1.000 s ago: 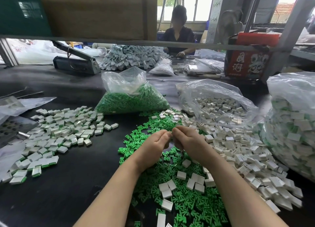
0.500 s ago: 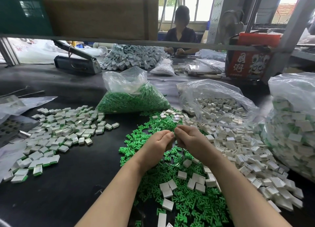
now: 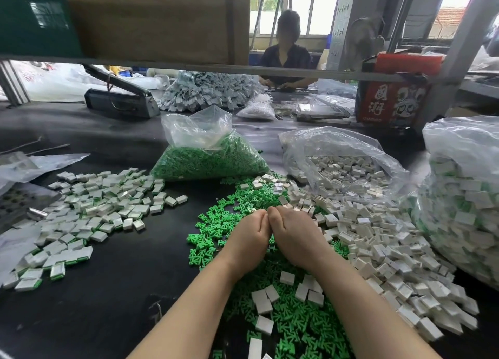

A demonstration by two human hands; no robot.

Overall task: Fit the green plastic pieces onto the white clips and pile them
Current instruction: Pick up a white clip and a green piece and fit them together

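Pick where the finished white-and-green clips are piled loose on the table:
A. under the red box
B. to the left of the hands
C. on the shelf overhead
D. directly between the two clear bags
B: the finished clips, white with green edges showing, lie spread on the dark table left of the left hand and right hand.

I log, across the black table point(image 3: 81, 318): a seated person point(image 3: 287, 53) working; a red printed box point(image 3: 391, 102) at far right; a dark lever tool point(image 3: 121, 102) at far left; a perforated metal tray point(image 3: 19, 202) at my left edge.
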